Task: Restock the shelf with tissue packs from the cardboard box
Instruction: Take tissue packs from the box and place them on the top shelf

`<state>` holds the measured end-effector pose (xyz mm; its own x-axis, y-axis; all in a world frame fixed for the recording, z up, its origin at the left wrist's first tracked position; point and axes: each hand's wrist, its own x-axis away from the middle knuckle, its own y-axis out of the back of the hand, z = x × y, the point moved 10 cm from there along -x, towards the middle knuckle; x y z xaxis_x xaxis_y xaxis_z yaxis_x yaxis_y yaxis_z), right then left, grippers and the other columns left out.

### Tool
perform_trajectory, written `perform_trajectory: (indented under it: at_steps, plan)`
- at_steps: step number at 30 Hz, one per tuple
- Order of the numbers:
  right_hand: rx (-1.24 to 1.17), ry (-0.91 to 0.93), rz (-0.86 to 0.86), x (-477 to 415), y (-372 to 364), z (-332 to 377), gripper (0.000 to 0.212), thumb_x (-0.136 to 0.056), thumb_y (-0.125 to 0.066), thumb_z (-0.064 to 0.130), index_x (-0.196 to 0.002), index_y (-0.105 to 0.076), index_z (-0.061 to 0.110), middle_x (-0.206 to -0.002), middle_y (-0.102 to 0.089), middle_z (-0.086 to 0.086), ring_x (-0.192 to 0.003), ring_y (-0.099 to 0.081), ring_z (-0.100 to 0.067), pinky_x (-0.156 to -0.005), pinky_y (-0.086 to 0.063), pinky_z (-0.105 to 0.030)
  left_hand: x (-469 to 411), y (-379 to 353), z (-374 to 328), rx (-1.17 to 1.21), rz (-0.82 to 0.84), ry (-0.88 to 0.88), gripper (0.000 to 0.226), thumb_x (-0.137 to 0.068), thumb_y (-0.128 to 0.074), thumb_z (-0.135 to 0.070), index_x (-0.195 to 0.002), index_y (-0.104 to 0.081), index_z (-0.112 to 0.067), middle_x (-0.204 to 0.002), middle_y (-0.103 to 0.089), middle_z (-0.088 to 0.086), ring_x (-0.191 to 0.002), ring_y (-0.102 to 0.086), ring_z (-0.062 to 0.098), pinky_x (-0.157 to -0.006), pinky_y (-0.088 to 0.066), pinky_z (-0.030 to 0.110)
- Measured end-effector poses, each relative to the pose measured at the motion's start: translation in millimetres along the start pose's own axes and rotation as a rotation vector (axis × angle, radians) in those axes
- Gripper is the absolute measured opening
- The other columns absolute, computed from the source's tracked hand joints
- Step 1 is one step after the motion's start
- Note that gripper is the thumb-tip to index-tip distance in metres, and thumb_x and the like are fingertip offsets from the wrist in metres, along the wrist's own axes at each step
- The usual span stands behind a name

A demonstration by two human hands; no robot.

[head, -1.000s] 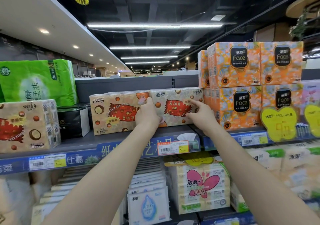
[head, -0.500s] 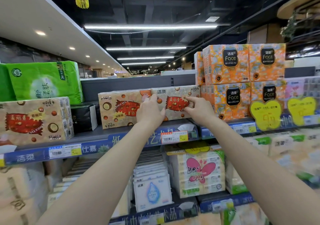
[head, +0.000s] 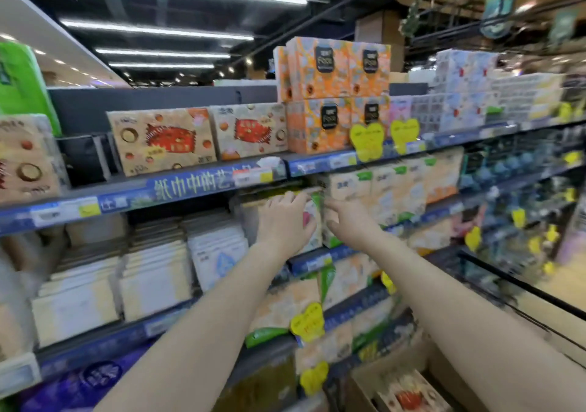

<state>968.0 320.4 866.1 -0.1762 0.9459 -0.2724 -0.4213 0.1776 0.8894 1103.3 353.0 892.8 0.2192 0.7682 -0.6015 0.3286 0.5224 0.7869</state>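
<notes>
Two beige tissue packs with red labels, the left tissue pack (head: 161,140) and the right tissue pack (head: 249,131), stand side by side on the top shelf (head: 177,186). My left hand (head: 285,221) and my right hand (head: 350,218) hang below that shelf, in front of packs on the second level. Both hands hold nothing and their fingers are spread. At the bottom right the cardboard box (head: 390,380) stands open, with another beige and red pack (head: 409,395) inside. The view is blurred by motion.
Orange tissue packs (head: 333,94) are stacked two high right of the beige ones. A green pack (head: 22,91) sits at the far left. White flat packs (head: 152,275) fill the second level. Yellow price tags (head: 367,139) hang off the shelf edges. An aisle floor shows at right.
Both hands have let go of the right beige pack on the top shelf and dropped to the second level. The view has swung down and right, showing the box.
</notes>
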Motion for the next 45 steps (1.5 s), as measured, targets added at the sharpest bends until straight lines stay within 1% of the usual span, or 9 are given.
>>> perform_trajectory:
  at_steps: [4, 6, 9, 14, 18, 27, 36, 42, 45]
  plan:
    - [0.095, -0.111, 0.089, 51, -22, -66, 0.056, -0.104, -0.053, 0.026, -0.158, -0.038, 0.022, -0.158, -0.047, -0.002, -0.129, -0.058, -0.024, -0.087, -0.055, -0.036, 40, -59, -38, 0.038, 0.170, 0.057, 0.042, -0.093, -0.057, -0.043, -0.129, -0.058, -0.021, -0.125, -0.063, 0.009, -0.115, -0.060, 0.037, -0.094, -0.046, 0.046]
    - [0.128, -0.145, 0.143, 74, -33, -99, 0.055, -0.105, -0.050, 0.024, -0.158, -0.037, 0.022, -0.153, -0.052, -0.004, -0.113, -0.066, -0.025, -0.070, -0.050, -0.030, 58, -88, -60, -0.013, 0.285, 0.053, 0.048, -0.097, -0.054, -0.047, -0.138, -0.051, -0.022, -0.130, -0.061, 0.008, -0.119, -0.058, 0.037, -0.102, -0.044, 0.049]
    - [0.129, -0.192, 0.178, 108, -46, -151, 0.054, -0.104, -0.050, 0.021, -0.156, -0.040, 0.024, -0.133, -0.067, -0.005, -0.077, -0.069, -0.022, -0.055, -0.053, -0.033, 79, -128, -93, -0.098, 0.408, 0.015, 0.049, -0.100, -0.051, -0.046, -0.143, -0.047, -0.021, -0.141, -0.056, 0.011, -0.125, -0.055, 0.038, -0.105, -0.042, 0.050]
    - [0.096, -0.292, 0.215, 158, -70, -249, 0.052, -0.101, -0.048, 0.017, -0.152, -0.043, 0.026, -0.134, -0.065, -0.007, -0.092, -0.070, -0.027, -0.073, -0.062, -0.043, 108, -192, -159, -0.121, 0.519, 0.000, 0.056, -0.101, -0.051, -0.042, -0.151, -0.038, -0.019, -0.139, -0.059, 0.010, -0.126, -0.056, 0.037, -0.105, -0.045, 0.049]
    - [0.088, -0.331, 0.290, 198, -93, -323, 0.057, -0.100, -0.045, 0.015, -0.156, -0.041, 0.026, -0.151, -0.054, -0.004, -0.126, -0.060, -0.028, -0.094, -0.056, -0.043, 128, -251, -213, -0.128, 0.578, 0.035, 0.044, -0.100, -0.049, -0.043, -0.137, -0.049, -0.020, -0.132, -0.060, 0.009, -0.121, -0.058, 0.036, -0.105, -0.043, 0.048]
    - [0.070, -0.342, 0.560, 265, -152, -474, 0.056, -0.104, -0.046, 0.017, -0.159, -0.035, 0.018, -0.161, -0.041, -0.005, -0.144, -0.044, -0.026, -0.113, -0.043, -0.040, 211, -373, -277, -0.142, 0.878, 0.284, 0.052, -0.097, -0.051, -0.045, -0.143, -0.048, -0.020, -0.139, -0.055, 0.014, -0.126, -0.053, 0.039, -0.107, -0.041, 0.050]
    - [-0.052, -0.386, 0.680, 239, -224, -539, 0.048, -0.101, -0.051, 0.019, -0.149, -0.051, 0.019, -0.142, -0.060, -0.008, -0.125, -0.060, -0.030, -0.104, -0.051, -0.043, 231, -460, -260, -0.122, 0.976, 0.486, 0.049, -0.101, -0.047, -0.050, -0.138, -0.050, -0.019, -0.131, -0.059, 0.014, -0.121, -0.056, 0.038, -0.100, -0.043, 0.047]
    - [-0.077, -0.429, 0.783, 191, -284, -583, 0.040, -0.100, -0.054, 0.020, -0.139, -0.059, 0.014, -0.133, -0.065, -0.010, -0.122, -0.061, -0.032, -0.103, -0.050, -0.041, 239, -545, -220, -0.097, 1.086, 0.685, 0.059, -0.101, -0.046, -0.053, -0.146, -0.044, -0.016, -0.141, -0.055, 0.015, -0.131, -0.052, 0.038, -0.109, -0.041, 0.049]
    - [-0.096, -0.445, 0.837, 172, -314, -600, 0.040, -0.100, -0.054, 0.019, -0.139, -0.059, 0.014, -0.131, -0.067, -0.013, -0.118, -0.063, -0.035, -0.100, -0.052, -0.043, 242, -578, -205, -0.052, 1.102, 0.764, 0.057, -0.098, -0.051, -0.052, -0.141, -0.045, -0.015, -0.138, -0.056, 0.016, -0.128, -0.053, 0.040, -0.106, -0.045, 0.051]
